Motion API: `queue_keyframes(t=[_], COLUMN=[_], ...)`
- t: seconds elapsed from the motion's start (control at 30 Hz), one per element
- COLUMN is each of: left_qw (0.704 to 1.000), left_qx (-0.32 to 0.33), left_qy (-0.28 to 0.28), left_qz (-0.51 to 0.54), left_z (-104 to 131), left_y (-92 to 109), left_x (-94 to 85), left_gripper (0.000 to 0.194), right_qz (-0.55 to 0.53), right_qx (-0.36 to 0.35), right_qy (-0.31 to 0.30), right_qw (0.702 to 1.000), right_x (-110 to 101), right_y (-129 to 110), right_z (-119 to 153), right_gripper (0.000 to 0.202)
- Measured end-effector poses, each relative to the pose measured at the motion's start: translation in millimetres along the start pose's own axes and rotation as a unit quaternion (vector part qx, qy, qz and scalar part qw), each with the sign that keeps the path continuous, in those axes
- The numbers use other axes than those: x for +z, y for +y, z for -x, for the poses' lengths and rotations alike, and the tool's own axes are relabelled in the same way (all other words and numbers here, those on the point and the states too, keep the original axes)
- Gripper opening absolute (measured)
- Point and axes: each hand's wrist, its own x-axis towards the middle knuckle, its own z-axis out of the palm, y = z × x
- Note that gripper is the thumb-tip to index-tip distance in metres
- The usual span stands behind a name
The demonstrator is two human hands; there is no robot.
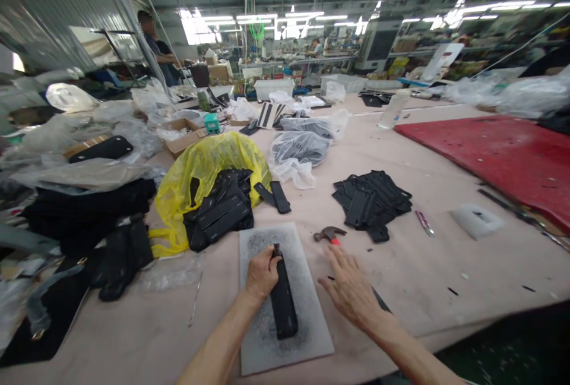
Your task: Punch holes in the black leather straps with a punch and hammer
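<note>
My left hand [263, 272] is closed on a short dark punch [276, 249], held at the far end of a black strip piece [284, 308]. The strip lies lengthwise on a pale cutting board [312, 328] speckled with dark marks. To the right of the board, my right hand [350, 287] is open, its fingers stretched out just below a claw hammer [330, 234]. The hammer's head and a bit of its red handle show; the hand hides much of the rest. I cannot tell whether the fingers touch the handle.
A yellow plastic bag [178, 198] spills black pieces at the left. Another pile of black pieces [371, 201] lies to the right, near a pink-handled cutter [424, 224] and a white block [477, 220]. A red sheet [499, 156] covers the far right; a person [162, 55] stands in the background.
</note>
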Motion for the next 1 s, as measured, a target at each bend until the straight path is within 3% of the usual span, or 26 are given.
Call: queue_keyframes(t=[0.07,0.13,0.23,0.37,0.57,0.7,0.83,1.0], left_qw=[1.000,0.999,0.985,0.938,0.964,0.963,0.961,0.963], left_qx=[-0.013,-0.034,-0.112,-0.228,-0.177,-0.176,-0.189,-0.186], left_qy=[-0.008,-0.016,0.022,0.125,0.065,0.076,0.092,0.073], left_qz=[0.007,0.036,0.129,0.228,0.188,0.189,0.178,0.179], left_z=[-0.3,-1.5,-5.4,-10.5,2.6,14.9,20.7,23.1], left_y=[0.9,1.0,-3.4,-14.8,-5.9,7.0,6.6,3.2], left_x=[-0.3,-0.1,-1.2,-14.7,-42.3,-40.5,-38.4,-40.3], left_gripper=[0.013,0.016,0.021,0.029,0.026,0.027,0.028,0.027], right_qz=[-0.044,-0.087,-0.109,-0.120,-0.123,-0.111,-0.112,-0.147], right_qx=[-0.117,-0.187,-0.186,-0.173,-0.182,-0.167,-0.160,-0.177], right_qy=[-0.071,-0.152,-0.204,-0.214,-0.202,-0.168,-0.144,-0.145], right_qw=[0.990,0.967,0.955,0.954,0.954,0.965,0.970,0.962], right_x=[1.1,4.5,13.4,18.2,16.5,25.4,33.7,34.2], right_y=[-33.3,-60.1,-77.4,-73.7,-70.4,-74.7,-74.5,-62.3], right_z=[4.6,9.5,16.1,20.8,8.2,-34.5,-77.4,-78.0], right_gripper=[0.073,0.086,0.090,0.088,0.085,0.080,0.085,0.086])
